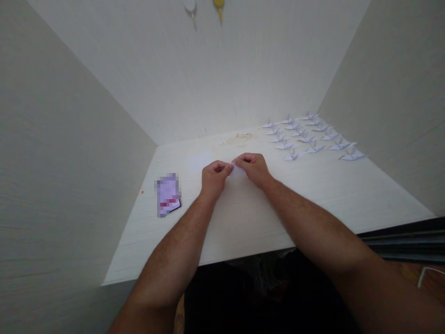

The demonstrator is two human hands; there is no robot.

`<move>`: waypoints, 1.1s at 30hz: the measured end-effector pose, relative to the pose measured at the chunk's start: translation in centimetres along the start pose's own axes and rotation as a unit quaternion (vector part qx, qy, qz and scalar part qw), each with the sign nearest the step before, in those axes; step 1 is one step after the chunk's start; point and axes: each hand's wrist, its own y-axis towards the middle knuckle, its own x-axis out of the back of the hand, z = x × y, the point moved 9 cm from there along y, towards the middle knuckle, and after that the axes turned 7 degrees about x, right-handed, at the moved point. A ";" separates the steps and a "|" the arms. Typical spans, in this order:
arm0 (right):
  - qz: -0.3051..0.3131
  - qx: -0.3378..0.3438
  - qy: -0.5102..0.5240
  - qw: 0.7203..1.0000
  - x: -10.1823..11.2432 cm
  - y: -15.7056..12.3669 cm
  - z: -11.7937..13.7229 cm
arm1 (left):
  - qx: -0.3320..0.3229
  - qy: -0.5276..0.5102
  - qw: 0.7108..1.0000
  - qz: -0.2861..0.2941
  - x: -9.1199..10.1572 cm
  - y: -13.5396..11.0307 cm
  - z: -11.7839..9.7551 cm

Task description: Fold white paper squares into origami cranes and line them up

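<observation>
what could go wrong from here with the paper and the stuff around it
1. The small white paper is pinched between the fingertips of the left hand and right hand, so an uneven pull might crease or tear it.
2. The folded paper birds stand close together beyond the right hand; a wide sweep could topple some.
3. The phone lies near the left forearm, which might nudge it.
</observation>
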 end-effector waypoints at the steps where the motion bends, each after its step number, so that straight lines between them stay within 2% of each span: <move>1: 0.003 0.000 -0.007 1.000 0.0 0.0 0.0 | 0.001 0.000 1.000 -0.002 0.0 0.0 0.1; 9: 0.036 0.014 -0.098 0.994 -0.2 0.1 0.0 | 0.021 -0.046 0.997 -0.060 1.5 0.7 1.2; 14: 0.027 0.040 -0.155 0.987 0.2 0.4 0.2 | 0.033 -0.031 0.998 -0.045 1.2 0.6 1.2; 17: 0.052 0.047 -0.185 0.980 0.0 0.5 0.2 | 0.041 -0.015 0.999 -0.027 0.8 0.4 1.2; 21: 0.100 0.033 -0.190 0.976 -0.7 0.4 -0.2 | 0.038 -0.011 0.999 -0.031 0.8 0.4 1.2; 26: 0.130 0.038 -0.195 0.971 -1.3 0.2 -0.1 | 0.029 -0.018 0.999 -0.023 0.7 0.5 1.3; 33: 0.127 0.018 -0.167 0.978 -1.3 0.2 -0.5 | 0.016 -0.006 0.999 -0.036 0.9 0.3 0.7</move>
